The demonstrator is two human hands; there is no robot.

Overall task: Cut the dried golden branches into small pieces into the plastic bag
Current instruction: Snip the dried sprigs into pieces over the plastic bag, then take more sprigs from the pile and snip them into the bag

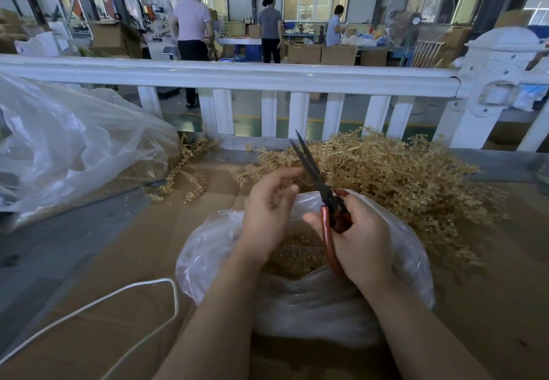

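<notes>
At frame centre the right hand point(361, 240) has a curled grip on the scissors point(319, 192); the left hand point(269, 210) is loose, empty, above the plastic bag point(297, 305). The golden branches point(401, 177) pile at right.

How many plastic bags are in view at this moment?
2. One small plastic bag sits open under both hands, holding cut pieces; one large clear bag lies far left. Others may be hidden in the background.
</notes>
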